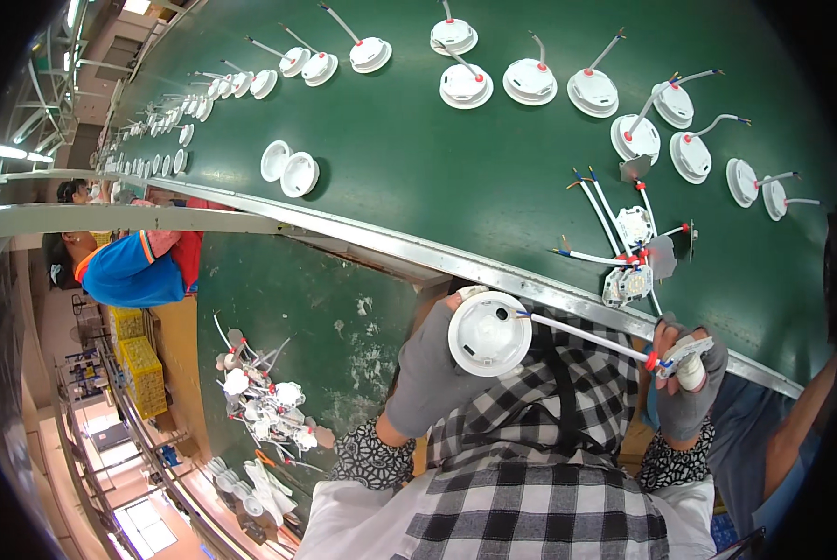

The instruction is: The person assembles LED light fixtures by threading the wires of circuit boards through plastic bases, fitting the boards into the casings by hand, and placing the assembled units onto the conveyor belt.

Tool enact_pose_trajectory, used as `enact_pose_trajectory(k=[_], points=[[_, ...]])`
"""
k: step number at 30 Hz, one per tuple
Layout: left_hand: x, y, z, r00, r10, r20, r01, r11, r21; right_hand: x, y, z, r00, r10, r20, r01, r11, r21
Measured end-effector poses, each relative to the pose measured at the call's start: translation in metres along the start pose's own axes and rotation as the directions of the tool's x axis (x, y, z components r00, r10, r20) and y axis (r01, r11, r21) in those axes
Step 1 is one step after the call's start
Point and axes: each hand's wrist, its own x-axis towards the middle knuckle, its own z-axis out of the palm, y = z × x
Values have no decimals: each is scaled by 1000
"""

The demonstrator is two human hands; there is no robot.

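Observation:
In my gloved left hand (428, 359) is a white round lamp housing (486, 347), its inside turned up and a dark hole near its rim. My right hand (687, 401), gloved with bare fingertips, grips a small white circuit module (685, 355) with a red collar. From that module a white cable (586, 334) stretches to the left. The cable's coloured wire ends lie at the housing's hole; I cannot tell whether they have gone into it. Both hands are in front of my checked apron, just below the metal edge of the green belt.
Loose circuit modules with cables (635, 280) lie on the green belt (390, 168) beyond the metal rail (418, 257). White housings with cables (529, 82) stand further back. Another module pile (269, 406) lies on the side table at left. A person in blue (139, 271) sits beyond.

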Motion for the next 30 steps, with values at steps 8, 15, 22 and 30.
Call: enact_pose_trajectory(k=[8, 15, 22, 30], points=[[-2, 0, 1, 992, 121, -26, -119, 991, 64, 12, -36, 11, 969, -63, 238, 191, 803, -564], [1, -1, 9, 965, 253, -75, -244, 964, 108, 31, -33, 37, 900, -291, 325, 430, 717, -549], [2, 2, 9, 958, 284, -31, -279, 953, 122, 39, -35, 35, 787, -269, 555, 597, 560, -574], [14, -10, 18, 852, 460, -249, -372, 868, 330, 27, -7, 69, 987, 156, 31, -127, 894, -430]])
